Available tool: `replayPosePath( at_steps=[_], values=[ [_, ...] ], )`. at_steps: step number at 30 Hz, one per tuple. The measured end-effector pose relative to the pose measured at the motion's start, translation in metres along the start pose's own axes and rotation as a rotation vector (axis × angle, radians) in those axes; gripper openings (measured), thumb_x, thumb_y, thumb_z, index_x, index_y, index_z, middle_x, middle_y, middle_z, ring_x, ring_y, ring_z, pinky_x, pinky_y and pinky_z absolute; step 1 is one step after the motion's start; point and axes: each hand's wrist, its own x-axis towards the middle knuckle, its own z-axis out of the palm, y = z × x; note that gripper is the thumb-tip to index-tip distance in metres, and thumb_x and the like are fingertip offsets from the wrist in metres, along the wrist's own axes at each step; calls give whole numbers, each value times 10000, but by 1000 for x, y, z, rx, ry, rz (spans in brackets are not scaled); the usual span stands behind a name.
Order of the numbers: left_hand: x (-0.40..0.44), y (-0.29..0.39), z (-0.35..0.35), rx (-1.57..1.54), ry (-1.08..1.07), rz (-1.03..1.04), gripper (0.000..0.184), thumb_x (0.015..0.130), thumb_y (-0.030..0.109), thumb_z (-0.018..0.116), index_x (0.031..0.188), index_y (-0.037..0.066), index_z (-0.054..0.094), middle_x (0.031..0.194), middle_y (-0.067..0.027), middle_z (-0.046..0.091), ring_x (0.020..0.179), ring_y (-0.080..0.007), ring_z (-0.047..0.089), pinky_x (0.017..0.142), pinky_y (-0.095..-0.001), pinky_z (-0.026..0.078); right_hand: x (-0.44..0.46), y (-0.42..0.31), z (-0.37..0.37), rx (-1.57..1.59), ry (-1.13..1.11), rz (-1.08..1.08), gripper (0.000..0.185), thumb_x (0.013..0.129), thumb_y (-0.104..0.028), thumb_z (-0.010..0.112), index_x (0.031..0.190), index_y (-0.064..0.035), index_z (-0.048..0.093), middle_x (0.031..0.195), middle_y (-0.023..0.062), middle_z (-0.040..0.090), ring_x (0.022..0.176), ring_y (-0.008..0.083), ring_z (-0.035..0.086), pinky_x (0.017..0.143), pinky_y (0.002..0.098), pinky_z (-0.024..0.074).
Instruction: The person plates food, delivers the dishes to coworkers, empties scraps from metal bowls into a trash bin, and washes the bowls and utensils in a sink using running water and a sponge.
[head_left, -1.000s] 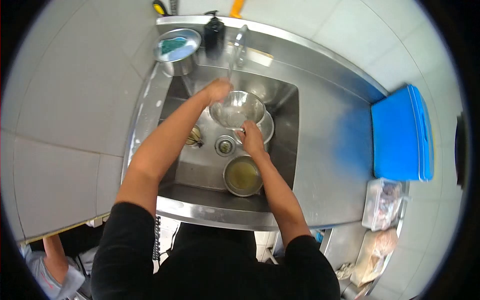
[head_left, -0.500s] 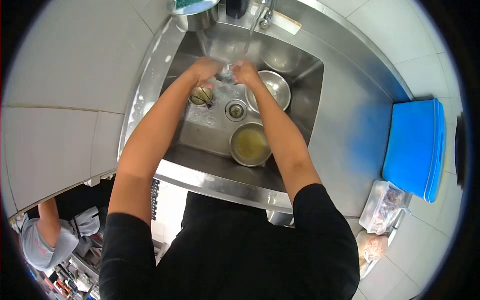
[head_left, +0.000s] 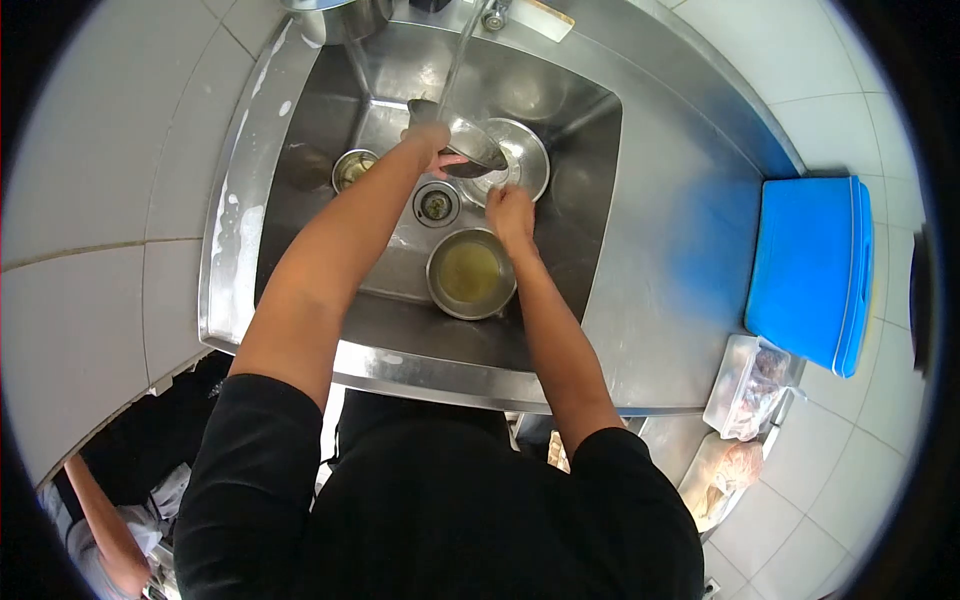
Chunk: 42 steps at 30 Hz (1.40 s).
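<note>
In the sink (head_left: 400,255), my left hand (head_left: 432,148) grips a tilted metal bowl (head_left: 478,142) under the running tap water (head_left: 459,60). My right hand (head_left: 511,212) is closed at the near rim of a wide metal bowl (head_left: 538,170) that sits on the sink floor; what its fingers hold is hidden. The tilted bowl hangs partly over the wide one. Nearer to me stands a metal bowl of yellowish liquid (head_left: 470,274). A small round container (head_left: 353,168) with something greenish in it is left of my left hand. Between them lies the drain (head_left: 436,204).
A metal pot (head_left: 345,18) stands at the sink's back left corner. To the right, a steel counter (head_left: 680,270) carries a blue cooler box (head_left: 808,270). Plastic tubs with bagged contents (head_left: 745,390) are below it. Another person's arm (head_left: 105,530) shows at lower left.
The tilted bowl has come into view in my left hand under the water. My right hand has moved toward me to the wide bowl's near rim. The whole view has shifted slightly.
</note>
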Motion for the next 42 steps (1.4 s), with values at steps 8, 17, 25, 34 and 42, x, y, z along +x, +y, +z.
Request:
replayPosePath(
  at_steps=[8,17,25,34,42],
  values=[
    [-41,10,-2,-8,-248,33,421,897,127,386,1297,7,331,1324,-197,340,1121,-608,341,789,-442,569,-10,164,125,-432,-272,248,379,841,-188,485,1171,-2,486,1111,227,567,1009,384,558,885,453,441],
    [-24,13,2,138,-350,108,416,905,147,374,1277,-34,328,1280,-220,375,1041,-621,396,695,-369,604,-9,95,68,-208,-411,91,309,768,-101,518,1044,27,571,1049,279,580,996,348,588,808,454,470],
    [-36,18,12,306,-281,100,464,879,251,458,1253,-13,378,1225,-189,451,784,-545,560,606,-355,602,3,31,24,-447,-569,72,113,573,20,553,635,75,629,804,220,649,720,321,658,638,407,502],
    [36,30,-28,954,-384,566,264,781,139,593,974,-42,595,861,-203,639,764,-311,658,563,-366,570,2,73,19,172,-477,525,195,780,-17,457,813,93,614,681,208,622,565,283,652,419,384,494],
    [-74,56,-57,1205,349,722,286,782,128,542,946,-104,582,991,-321,593,894,-371,636,759,-394,527,11,19,17,84,-173,117,243,777,-124,550,924,59,611,772,205,640,664,281,651,651,386,522]
  ],
)
